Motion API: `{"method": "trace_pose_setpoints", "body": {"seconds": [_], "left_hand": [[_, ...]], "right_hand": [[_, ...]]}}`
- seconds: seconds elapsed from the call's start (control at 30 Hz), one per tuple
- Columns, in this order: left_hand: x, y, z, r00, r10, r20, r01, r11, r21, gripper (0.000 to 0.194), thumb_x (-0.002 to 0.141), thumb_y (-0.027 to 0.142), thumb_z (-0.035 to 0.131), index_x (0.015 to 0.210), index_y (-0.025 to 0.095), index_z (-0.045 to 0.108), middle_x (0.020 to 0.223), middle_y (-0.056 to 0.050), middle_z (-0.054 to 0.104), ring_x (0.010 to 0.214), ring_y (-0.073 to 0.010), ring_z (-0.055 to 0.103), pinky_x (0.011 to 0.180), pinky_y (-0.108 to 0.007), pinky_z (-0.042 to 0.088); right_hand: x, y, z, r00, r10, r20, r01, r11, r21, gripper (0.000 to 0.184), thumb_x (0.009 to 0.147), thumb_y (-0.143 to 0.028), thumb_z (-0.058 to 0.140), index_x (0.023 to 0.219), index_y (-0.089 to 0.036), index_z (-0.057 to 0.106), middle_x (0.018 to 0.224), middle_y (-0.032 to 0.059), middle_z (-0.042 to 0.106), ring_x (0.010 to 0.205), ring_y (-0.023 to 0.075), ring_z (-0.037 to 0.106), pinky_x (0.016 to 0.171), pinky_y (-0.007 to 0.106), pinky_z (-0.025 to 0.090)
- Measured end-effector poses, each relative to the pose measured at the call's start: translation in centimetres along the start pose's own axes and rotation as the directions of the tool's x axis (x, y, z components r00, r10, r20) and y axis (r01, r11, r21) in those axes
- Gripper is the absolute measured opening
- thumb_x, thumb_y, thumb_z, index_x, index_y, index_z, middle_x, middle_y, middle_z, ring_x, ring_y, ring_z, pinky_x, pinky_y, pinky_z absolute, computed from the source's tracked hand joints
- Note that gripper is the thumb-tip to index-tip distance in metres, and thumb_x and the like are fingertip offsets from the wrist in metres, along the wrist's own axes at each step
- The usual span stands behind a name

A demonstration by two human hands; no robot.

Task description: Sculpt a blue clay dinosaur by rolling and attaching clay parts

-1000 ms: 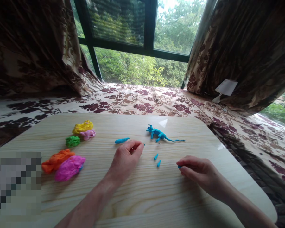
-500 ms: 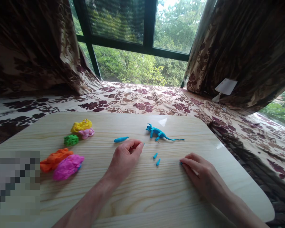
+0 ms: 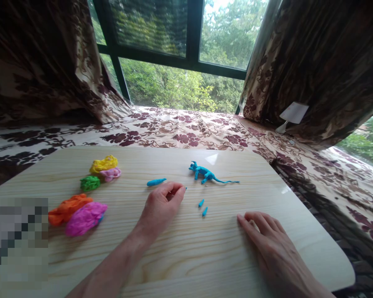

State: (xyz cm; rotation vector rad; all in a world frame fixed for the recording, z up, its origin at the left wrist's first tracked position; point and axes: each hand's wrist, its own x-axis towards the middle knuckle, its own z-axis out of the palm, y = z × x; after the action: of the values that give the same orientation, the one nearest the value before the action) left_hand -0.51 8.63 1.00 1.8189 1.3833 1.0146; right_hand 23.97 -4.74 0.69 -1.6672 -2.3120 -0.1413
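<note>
My left hand (image 3: 165, 203) is closed in a pinch above the table's middle, with a tiny tip of blue modelling clay (image 3: 185, 188) poking out at its fingertips. Just behind it lies a tapered blue clay roll (image 3: 156, 182). My right hand (image 3: 267, 234) rests on the tabletop at the right, its fingers stretched out and a gap showing between thumb and fingers. Two small blue clay cones (image 3: 201, 203) (image 3: 204, 211) lie between the hands. Farther back stands a blue clay animal figure (image 3: 204, 171) with horns, legs and a long thin tail.
Lumps of yellow clay (image 3: 103, 164), pale pink clay (image 3: 111, 174), green clay (image 3: 90, 183), orange clay (image 3: 70, 209) and bright pink clay (image 3: 86, 219) sit on the left of the wooden table (image 3: 180, 265). A white lamp (image 3: 294, 113) stands beyond, near the curtain.
My right hand has shifted slightly toward me and its fingers have loosened; the blue bit at its fingertips no longer shows. The left hand keeps its pinch. The whole view has shifted slightly.
</note>
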Motion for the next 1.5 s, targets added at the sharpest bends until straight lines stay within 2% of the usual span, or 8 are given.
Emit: {"method": "trace_pose_setpoints", "body": {"seconds": [0.2,0.47,0.7,0.83,1.03,1.23,1.37,1.5], "left_hand": [[0.0,0.2,0.1,1.0,-0.007,0.002,0.007,1.0,0.004,0.022,0.076,0.037,0.053,0.079,0.019,0.065,0.07,0.002,0.064,0.065,-0.0124,0.056,0.06,-0.022,0.041],[0.1,0.2,0.2,1.0,0.018,-0.001,-0.018,1.0,0.025,0.021,0.077,0.036,0.053,0.077,0.019,0.065,0.069,0.003,0.063,0.064,-0.0121,0.054,0.057,-0.021,0.039],[0.0,0.0,0.2,0.999,0.036,-0.007,-0.035,0.999,0.042,0.022,0.077,0.037,0.052,0.077,0.019,0.065,0.068,0.003,0.063,0.063,-0.0125,0.054,0.057,-0.021,0.04],[0.0,0.0,0.2,1.0,0.029,-0.002,-0.029,0.999,0.036,0.021,0.076,0.037,0.053,0.077,0.02,0.065,0.069,0.003,0.064,0.064,-0.0127,0.055,0.058,-0.021,0.041],[0.0,0.2,0.3,1.0,0.021,-0.009,-0.021,0.999,0.039,0.021,0.076,0.036,0.053,0.078,0.019,0.065,0.069,0.002,0.064,0.064,-0.013,0.056,0.058,-0.022,0.041],[0.0,0.0,0.3,0.999,0.046,0.012,-0.047,0.998,0.042,0.023,0.077,0.037,0.052,0.077,0.019,0.065,0.07,0.002,0.064,0.065,-0.0132,0.057,0.06,-0.022,0.042],[-0.1,-0.1,0.2,0.999,0.046,0.008,-0.046,0.997,0.059,0.024,0.077,0.038,0.051,0.079,0.019,0.065,0.072,0.002,0.065,0.066,-0.0134,0.057,0.06,-0.022,0.042],[-0.1,0.0,0.2,0.998,0.055,0.01,-0.056,0.997,0.051,0.025,0.077,0.039,0.05,0.08,0.019,0.065,0.073,0.001,0.065,0.067,-0.014,0.058,0.061,-0.023,0.043]], "right_hand": [[-1.5,-1.0,0.8,0.994,-0.102,-0.049,0.102,0.995,-0.014,0.055,0.074,-0.003,0.038,0.127,-0.012,0.042,0.117,0.0148,0.047,0.11,0.0266,0.042,0.087,0.041,0.041],[0.5,0.6,-0.3,0.989,0.144,-0.041,-0.128,0.952,0.279,0.04,0.083,-0.005,0.033,0.119,-0.019,0.046,0.11,0.0082,0.052,0.102,0.0186,0.049,0.086,0.033,0.043],[0.2,0.5,0.1,0.996,0.071,0.061,-0.077,0.991,0.106,0.057,0.074,0.001,0.036,0.127,-0.02,0.044,0.114,0.0098,0.047,0.103,0.0231,0.043,0.086,0.04,0.04],[0.0,-0.2,0.0,0.999,-0.002,0.045,-0.001,0.998,0.058,0.058,0.074,0.0,0.038,0.129,-0.019,0.042,0.117,0.011,0.046,0.106,0.0246,0.041,0.086,0.04,0.04],[0.3,-0.2,0.2,0.999,-0.01,0.047,0.008,1.0,0.026,0.058,0.074,-0.001,0.038,0.128,-0.021,0.044,0.118,0.0099,0.048,0.108,0.0237,0.041,0.089,0.039,0.038],[-0.7,-0.2,0.5,0.979,-0.201,0.034,0.202,0.979,-0.034,0.051,0.079,-0.012,0.042,0.13,-0.01,0.041,0.126,0.0149,0.045,0.117,0.0283,0.035,0.089,0.042,0.04],[0.2,-0.8,0.3,0.982,-0.175,0.064,0.176,0.984,-0.011,0.05,0.079,-0.011,0.042,0.129,-0.013,0.042,0.129,0.0103,0.046,0.119,0.0247,0.035,0.094,0.039,0.039],[0.0,-0.7,0.5,0.99,-0.141,0.017,0.141,0.99,-0.03,0.051,0.077,-0.006,0.039,0.127,-0.015,0.044,0.126,0.0107,0.05,0.118,0.0238,0.039,0.091,0.04,0.042]]}}
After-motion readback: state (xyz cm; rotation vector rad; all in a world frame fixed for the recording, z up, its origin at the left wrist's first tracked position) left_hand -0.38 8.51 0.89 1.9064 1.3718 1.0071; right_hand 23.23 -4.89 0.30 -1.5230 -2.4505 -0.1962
